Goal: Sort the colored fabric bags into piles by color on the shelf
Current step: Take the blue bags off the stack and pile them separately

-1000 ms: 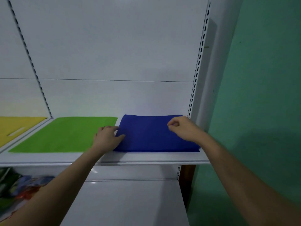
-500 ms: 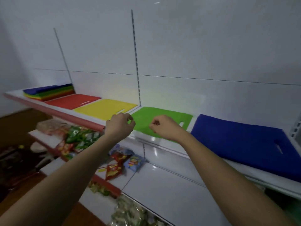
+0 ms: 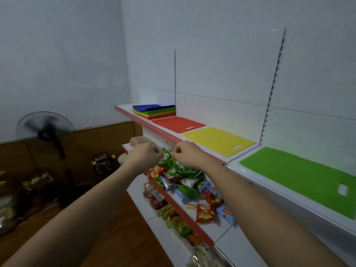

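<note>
Left hand (image 3: pixel 143 156) mid-frame, fingers curled, holding nothing. Mixed bag stack (image 3: pixel 155 111) upper centre on the shelf (image 3: pixel 234 165); thin soft fabric, light, likely slides, so pinch the top bag's near edge. Right hand (image 3: pixel 187 156) centre, also curled, empty. Red bag (image 3: pixel 178 124), yellow bag (image 3: pixel 218 141), green bag (image 3: pixel 300 175) lie flat toward right.

green bag (image 3: pixel 300 177) cut off at right frame edge. Fan (image 3: pixel 45 130) blades motion-blurred. Both hands (image 3: pixel 143 156) seen from the back, so the fingertips are hidden; can't tell if they hold anything. Mixed stack (image 3: pixel 154 111) too far away to count layers. Snack packets (image 3: pixel 181 174) labels unreadable.
</note>
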Action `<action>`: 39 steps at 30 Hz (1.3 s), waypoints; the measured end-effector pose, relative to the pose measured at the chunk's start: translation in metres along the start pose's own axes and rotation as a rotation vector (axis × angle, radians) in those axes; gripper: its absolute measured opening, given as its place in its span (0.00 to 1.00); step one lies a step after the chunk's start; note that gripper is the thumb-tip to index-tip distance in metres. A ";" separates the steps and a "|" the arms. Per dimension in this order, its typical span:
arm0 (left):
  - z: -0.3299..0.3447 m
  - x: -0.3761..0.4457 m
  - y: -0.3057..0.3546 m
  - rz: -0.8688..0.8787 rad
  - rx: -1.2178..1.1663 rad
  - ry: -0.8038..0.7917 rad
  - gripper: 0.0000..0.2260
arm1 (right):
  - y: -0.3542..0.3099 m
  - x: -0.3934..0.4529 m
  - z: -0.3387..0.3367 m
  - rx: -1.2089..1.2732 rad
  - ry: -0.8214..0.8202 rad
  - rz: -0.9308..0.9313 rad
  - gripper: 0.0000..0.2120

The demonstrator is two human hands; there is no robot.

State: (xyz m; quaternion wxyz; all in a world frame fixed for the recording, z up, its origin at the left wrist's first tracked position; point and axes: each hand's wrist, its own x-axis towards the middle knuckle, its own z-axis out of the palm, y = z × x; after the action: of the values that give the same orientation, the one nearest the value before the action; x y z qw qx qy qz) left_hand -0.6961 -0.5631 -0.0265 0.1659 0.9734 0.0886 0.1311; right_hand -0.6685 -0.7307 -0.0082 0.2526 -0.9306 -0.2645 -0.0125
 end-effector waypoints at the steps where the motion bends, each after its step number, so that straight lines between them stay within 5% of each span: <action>1: -0.005 0.003 -0.020 -0.026 -0.001 0.009 0.17 | -0.015 0.012 0.010 -0.016 -0.015 -0.017 0.16; 15: -0.048 0.067 -0.217 -0.142 0.016 -0.021 0.14 | -0.151 0.170 0.121 0.010 -0.116 -0.120 0.15; 39: -0.046 0.334 -0.406 -0.160 -0.034 0.033 0.15 | -0.171 0.485 0.221 -0.050 -0.153 -0.141 0.15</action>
State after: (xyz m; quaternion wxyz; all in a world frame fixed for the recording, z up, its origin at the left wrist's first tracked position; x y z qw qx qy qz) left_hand -0.4437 -0.1003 -0.0499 0.1910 0.9579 0.1664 0.1350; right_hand -0.3611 -0.2647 -0.0455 0.2069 -0.9140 -0.3474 0.0345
